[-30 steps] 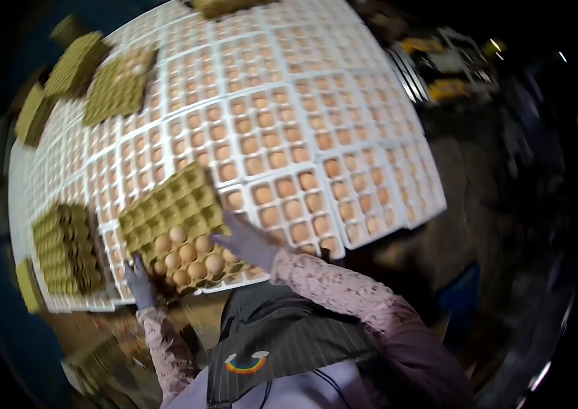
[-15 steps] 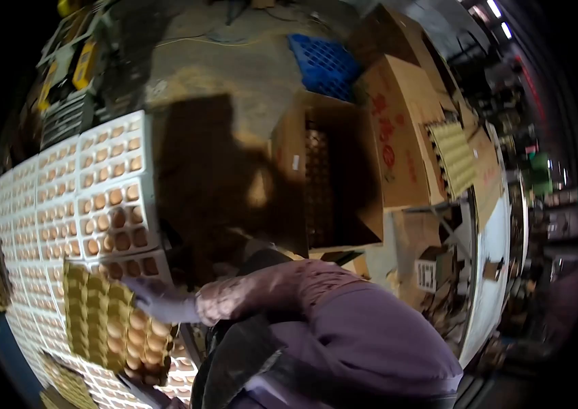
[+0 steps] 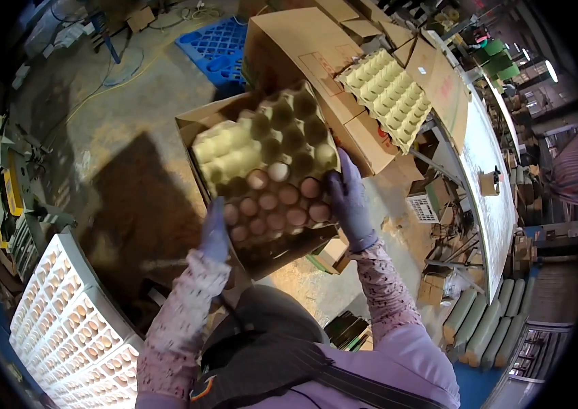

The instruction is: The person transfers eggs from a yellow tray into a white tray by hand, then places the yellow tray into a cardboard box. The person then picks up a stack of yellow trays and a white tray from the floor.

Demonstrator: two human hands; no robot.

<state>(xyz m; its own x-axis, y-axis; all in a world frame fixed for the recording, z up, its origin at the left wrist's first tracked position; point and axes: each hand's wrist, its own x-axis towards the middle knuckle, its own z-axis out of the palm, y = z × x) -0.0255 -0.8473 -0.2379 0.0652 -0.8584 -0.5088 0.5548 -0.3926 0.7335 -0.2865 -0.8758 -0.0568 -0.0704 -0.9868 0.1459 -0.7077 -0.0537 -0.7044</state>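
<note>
A pulp egg tray is held between my two gloved hands, over an open cardboard box. Brown eggs fill the tray's near rows, while its far cups hold none. My left hand, in a purple glove, grips the tray's near left side. On the opposite side, my right hand is closed around the edge, also gloved. The tray covers most of the box's opening, so the inside is largely hidden.
White trays of eggs spread at lower left. Another pulp tray lies on a large carton beyond the box. A blue plastic pallet is on the floor behind. A white-topped table stands at right.
The part-filled egg tray has moved from above the white egg trays to over the open box, carried by both hands. My view has turned rightward.
</note>
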